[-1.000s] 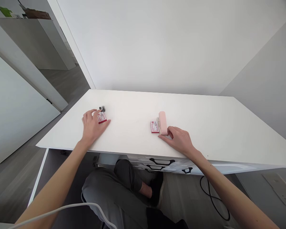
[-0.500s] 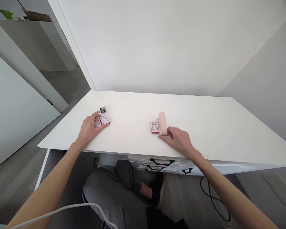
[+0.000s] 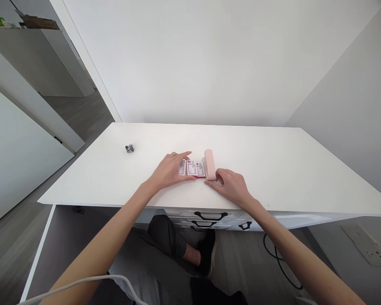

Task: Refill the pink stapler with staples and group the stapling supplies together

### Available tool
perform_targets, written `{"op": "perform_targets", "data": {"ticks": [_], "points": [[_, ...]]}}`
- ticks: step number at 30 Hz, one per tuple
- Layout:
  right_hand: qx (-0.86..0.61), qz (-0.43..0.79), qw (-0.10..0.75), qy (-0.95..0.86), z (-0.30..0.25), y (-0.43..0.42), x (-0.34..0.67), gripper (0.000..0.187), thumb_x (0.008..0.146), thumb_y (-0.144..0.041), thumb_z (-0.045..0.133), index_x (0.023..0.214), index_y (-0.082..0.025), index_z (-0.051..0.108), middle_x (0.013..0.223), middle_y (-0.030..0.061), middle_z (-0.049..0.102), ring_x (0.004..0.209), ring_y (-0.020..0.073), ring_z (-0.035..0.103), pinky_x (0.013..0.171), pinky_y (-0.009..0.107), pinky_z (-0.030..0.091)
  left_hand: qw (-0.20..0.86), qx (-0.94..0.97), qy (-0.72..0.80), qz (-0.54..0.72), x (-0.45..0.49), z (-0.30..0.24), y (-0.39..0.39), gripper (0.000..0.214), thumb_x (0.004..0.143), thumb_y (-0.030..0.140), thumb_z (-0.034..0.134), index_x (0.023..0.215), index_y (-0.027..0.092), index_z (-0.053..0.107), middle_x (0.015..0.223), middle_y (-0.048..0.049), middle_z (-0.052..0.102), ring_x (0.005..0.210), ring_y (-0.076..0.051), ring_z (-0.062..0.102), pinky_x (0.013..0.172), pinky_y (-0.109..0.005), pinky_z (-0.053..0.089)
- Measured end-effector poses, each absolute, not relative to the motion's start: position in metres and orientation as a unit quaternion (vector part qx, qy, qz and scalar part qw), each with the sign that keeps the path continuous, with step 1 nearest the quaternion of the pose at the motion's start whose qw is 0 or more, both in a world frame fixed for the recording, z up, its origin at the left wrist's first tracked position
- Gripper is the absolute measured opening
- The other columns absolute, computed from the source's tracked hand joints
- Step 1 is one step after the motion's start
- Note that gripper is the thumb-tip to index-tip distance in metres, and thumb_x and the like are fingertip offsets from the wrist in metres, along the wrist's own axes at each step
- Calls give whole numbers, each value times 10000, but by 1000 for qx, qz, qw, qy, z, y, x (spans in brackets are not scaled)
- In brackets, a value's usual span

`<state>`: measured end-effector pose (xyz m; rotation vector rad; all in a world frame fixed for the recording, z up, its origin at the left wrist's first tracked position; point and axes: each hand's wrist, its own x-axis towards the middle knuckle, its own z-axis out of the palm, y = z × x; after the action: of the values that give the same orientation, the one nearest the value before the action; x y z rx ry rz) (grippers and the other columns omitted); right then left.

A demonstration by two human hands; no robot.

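Two small red-and-white boxes (image 3: pixel 191 168) lie between the thumb and fingers of my left hand (image 3: pixel 170 170), which holds them at their near and far sides. They sit against a third red-and-white box (image 3: pixel 200 170), in a row on the white tabletop (image 3: pixel 257 169). Right of that row stands a pink stapler (image 3: pixel 210 164), touching or almost touching the third box. My right hand (image 3: pixel 231 185) pinches the stapler's near end between thumb and curled fingers. Part of the leftmost box is hidden by my left hand.
A small black-and-silver clip-like object (image 3: pixel 129 148) lies at the tabletop's left. The wall (image 3: pixel 190 63) rises behind the back edge. Drawers with black handles (image 3: pixel 211 216) are below the front edge. A white cable (image 3: pixel 92 278) crosses my left forearm.
My left hand has slid two boxes rightward from the left side, up against the third box. The small black-and-silver object stayed behind. My right hand remains on the stapler.
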<state>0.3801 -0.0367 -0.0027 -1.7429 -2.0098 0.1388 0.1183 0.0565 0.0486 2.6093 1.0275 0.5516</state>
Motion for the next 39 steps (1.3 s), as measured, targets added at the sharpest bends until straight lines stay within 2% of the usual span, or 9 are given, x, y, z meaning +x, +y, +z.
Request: {"op": "perform_targets", "data": {"ticks": [7, 15, 19, 23, 25, 27, 29, 32, 39], "points": [[-629, 56, 241, -737, -3, -35, 381, 445, 988, -615, 616, 777, -246, 484, 758, 9, 672, 694, 188, 604, 611, 308, 306, 157, 909, 346, 173, 144, 38, 63, 982, 821, 680, 793, 1599, 237, 390, 1359, -113, 703, 1241, -344, 615, 1102, -493, 426], [-621, 48, 245, -743, -5, -33, 382, 486, 1019, -668, 528, 784, -244, 502, 747, 23, 677, 702, 196, 621, 598, 294, 302, 152, 900, 325, 249, 152, 44, 61, 1068, 773, 687, 840, 1621, 315, 307, 1494, -130, 546, 1151, -305, 653, 1058, -490, 478], [-618, 38, 245, -746, -6, -32, 382, 512, 1049, -677, 446, 789, -241, 513, 739, 29, 674, 691, 193, 616, 594, 296, 290, 153, 902, 304, 267, 171, 43, 58, 1075, 768, 691, 837, 1619, 304, 309, 1515, -158, 499, 1203, -332, 634, 1041, -506, 501], [-619, 35, 244, -745, -6, -32, 382, 480, 1059, -642, 447, 804, -243, 526, 754, 35, 687, 707, 202, 624, 601, 301, 288, 160, 895, 304, 285, 178, 36, 58, 1139, 719, 692, 864, 1618, 270, 306, 1578, -185, 418, 1332, -368, 558, 1121, -526, 467], [-615, 41, 245, -748, -6, -32, 382, 451, 1045, -629, 498, 812, -244, 526, 780, 36, 701, 729, 207, 633, 610, 305, 298, 169, 878, 330, 304, 173, 32, 59, 993, 814, 683, 782, 1593, 248, 348, 1584, -192, 397, 1377, -357, 523, 1158, -517, 438], [-613, 46, 245, -750, -6, -32, 383, 430, 1026, -618, 552, 814, -245, 523, 792, 32, 706, 733, 206, 634, 616, 308, 308, 186, 842, 385, 328, 166, 30, 59, 724, 962, 625, 620, 1531, 224, 422, 1465, -176, 505, 1284, -303, 580, 1121, -482, 457], [-613, 45, 244, -750, -6, -32, 383, 422, 1014, -609, 582, 811, -244, 520, 781, 25, 698, 718, 200, 627, 614, 309, 308, 231, 800, 446, 329, 159, 29, 59, 567, 1036, 573, 499, 1469, 208, 464, 1166, -102, 646, 1039, -238, 649, 985, -422, 508], [-614, 41, 244, -750, -7, -32, 383, 414, 1008, -592, 601, 805, -243, 513, 765, 16, 686, 708, 193, 620, 610, 308, 303, 320, 761, 487, 286, 156, 31, 55, 546, 1032, 592, 496, 1425, 214, 464, 770, 35, 608, 724, -184, 592, 754, -337, 484], [-614, 40, 243, -750, -6, -32, 382, 399, 1003, -567, 627, 808, -239, 511, 754, 3, 676, 693, 181, 608, 601, 302, 294, 369, 756, 466, 275, 170, 31, 45, 512, 997, 532, 557, 1391, 219, 462, 681, 78, 586, 654, -163, 539, 671, -298, 407]]}}
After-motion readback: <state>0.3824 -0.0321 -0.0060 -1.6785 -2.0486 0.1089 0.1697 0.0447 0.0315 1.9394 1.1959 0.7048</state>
